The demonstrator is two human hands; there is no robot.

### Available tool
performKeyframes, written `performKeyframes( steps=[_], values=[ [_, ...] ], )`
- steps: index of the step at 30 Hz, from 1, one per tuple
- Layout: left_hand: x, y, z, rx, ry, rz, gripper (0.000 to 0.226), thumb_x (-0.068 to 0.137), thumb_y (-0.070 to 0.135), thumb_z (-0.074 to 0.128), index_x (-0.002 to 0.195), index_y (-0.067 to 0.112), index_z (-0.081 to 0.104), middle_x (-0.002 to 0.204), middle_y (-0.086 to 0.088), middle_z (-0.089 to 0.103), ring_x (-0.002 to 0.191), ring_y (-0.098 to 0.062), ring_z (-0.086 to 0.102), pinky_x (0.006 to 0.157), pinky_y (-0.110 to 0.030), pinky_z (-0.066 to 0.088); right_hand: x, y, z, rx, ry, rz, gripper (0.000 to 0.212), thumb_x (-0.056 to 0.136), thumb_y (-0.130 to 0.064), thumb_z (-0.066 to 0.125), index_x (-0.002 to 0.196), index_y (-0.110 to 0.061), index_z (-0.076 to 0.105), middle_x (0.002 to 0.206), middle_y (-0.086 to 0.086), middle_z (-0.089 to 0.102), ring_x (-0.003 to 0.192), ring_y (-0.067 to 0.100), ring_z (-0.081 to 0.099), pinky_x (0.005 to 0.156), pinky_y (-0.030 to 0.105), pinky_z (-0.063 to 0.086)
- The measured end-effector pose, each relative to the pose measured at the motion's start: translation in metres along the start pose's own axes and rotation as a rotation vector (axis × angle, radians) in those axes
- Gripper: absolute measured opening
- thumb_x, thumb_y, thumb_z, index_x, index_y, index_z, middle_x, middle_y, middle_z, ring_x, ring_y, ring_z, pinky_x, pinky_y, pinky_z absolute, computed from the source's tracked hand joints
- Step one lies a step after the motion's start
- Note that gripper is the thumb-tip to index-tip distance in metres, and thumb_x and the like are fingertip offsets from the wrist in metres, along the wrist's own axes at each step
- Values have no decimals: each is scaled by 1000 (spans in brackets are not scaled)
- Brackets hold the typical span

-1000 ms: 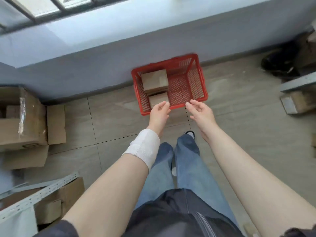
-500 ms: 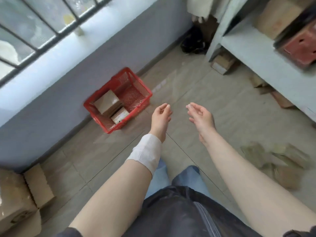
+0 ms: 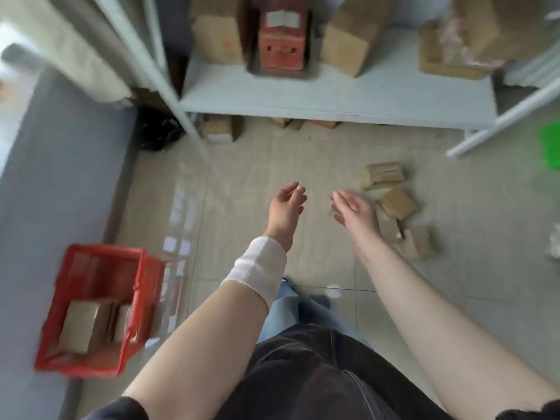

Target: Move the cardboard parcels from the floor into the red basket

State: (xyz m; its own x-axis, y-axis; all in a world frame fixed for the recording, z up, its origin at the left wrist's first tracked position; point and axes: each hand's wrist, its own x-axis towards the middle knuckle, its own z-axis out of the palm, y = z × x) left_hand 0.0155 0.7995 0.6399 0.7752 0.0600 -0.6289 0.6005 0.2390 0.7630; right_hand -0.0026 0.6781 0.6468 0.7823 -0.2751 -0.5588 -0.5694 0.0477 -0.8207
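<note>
L hand (image 3: 286,207), R hand (image 3: 353,209) — both hanging empty, fingers (image 3: 297,187) loose, readying for parcels (image 3: 397,203) on floor (image 3: 272,153); basket (image 3: 145,283) waiting at its left edge.

bare floor (image 3: 257,177) lies open ahead; shelf (image 3: 333,98) and parcels (image 3: 397,204) crowd the right.

— Any writing you can read from where you stand?
— None. The red box (image 3: 281,40) on the shelf (image 3: 333,95) has a white label (image 3: 283,18) on top, but it's too blurred for me to read.
— And the cardboard?
— The brown boxes (image 3: 218,37) either side of it on the shelf are just as blurred. The parcels (image 3: 397,204) on the floor in front of the shelf show me no legible print.
</note>
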Motion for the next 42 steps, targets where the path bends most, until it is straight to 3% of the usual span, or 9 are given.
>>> performKeyframes(
  steps=[6, 11, 14, 17, 20, 27, 33, 36, 42],
  values=[
    [3, -17, 111, 167, -192, -20, 36, 95, 19, 51, 128, 6, 49, 116, -5, 58, 106, -18, 57, 84, -20, 46, 11, 1, -107, 130, 210, 17, 4, 89, -25, 58, 93, -25, 59, 99, -2, 60, 96, 12, 57, 89, 30, 47],
    [1, -51, 205, 278, -270, -34, 36, 95, 19, 51, 128, 5, 49, 114, -6, 58, 105, -18, 57, 90, -27, 46, 18, 27, -212, 187, 320, 53, 5, 87, -30, 59, 85, -26, 61, 102, 2, 63, 89, 12, 59, 91, 34, 46],
    [-5, -79, 260, 323, -307, -45, 33, 95, 20, 52, 124, 6, 51, 113, -6, 60, 103, -18, 58, 87, -24, 47, 22, 44, -274, 242, 377, 72, 2, 88, -27, 59, 87, -27, 61, 113, 6, 65, 102, 16, 59, 98, 35, 45],
    [-11, -104, 307, 350, -331, -77, 28, 95, 18, 52, 121, 7, 53, 110, -6, 59, 101, -18, 57, 90, -27, 47, 24, 55, -327, 287, 434, 113, 5, 89, -23, 57, 94, -23, 60, 125, 15, 60, 110, 24, 58, 95, 33, 44],
    [-15, -119, 347, 375, -341, -95, 34, 95, 18, 52, 126, 5, 52, 110, -5, 59, 104, -18, 57, 96, -30, 45, 36, 64, -370, 328, 460, 130, 28, 91, -20, 55, 116, -8, 57, 128, 15, 58, 112, 20, 55, 90, 27, 45],
    [8, -131, 422, 449, -333, -84, 37, 95, 21, 52, 127, 3, 51, 111, -6, 61, 105, -19, 59, 81, -23, 48, 88, 42, -432, 304, 426, 142, 37, 90, -23, 57, 124, -8, 54, 127, 9, 58, 118, 19, 54, 99, 30, 43],
    [36, -115, 482, 400, -299, -117, 37, 96, 21, 50, 129, 5, 49, 120, -8, 60, 111, -19, 59, 100, -34, 46, 144, 0, -477, 181, 386, 140, 34, 89, -24, 58, 121, -12, 56, 118, 1, 58, 108, 12, 54, 94, 25, 44],
    [46, -107, 503, 381, -261, -130, 39, 95, 23, 50, 131, 6, 48, 123, -8, 60, 115, -21, 59, 99, -33, 46, 164, -18, -493, 138, 342, 138, 35, 90, -24, 57, 122, -11, 55, 118, 0, 57, 109, 11, 54, 93, 24, 44],
    [62, -95, 543, 277, -151, -136, 38, 96, 19, 50, 129, 3, 48, 116, -8, 59, 106, -19, 58, 95, -30, 46, 206, -43, -528, 25, 231, 123, 34, 89, -28, 58, 120, -15, 56, 120, -3, 58, 114, 13, 55, 106, 36, 42]
  ],
)
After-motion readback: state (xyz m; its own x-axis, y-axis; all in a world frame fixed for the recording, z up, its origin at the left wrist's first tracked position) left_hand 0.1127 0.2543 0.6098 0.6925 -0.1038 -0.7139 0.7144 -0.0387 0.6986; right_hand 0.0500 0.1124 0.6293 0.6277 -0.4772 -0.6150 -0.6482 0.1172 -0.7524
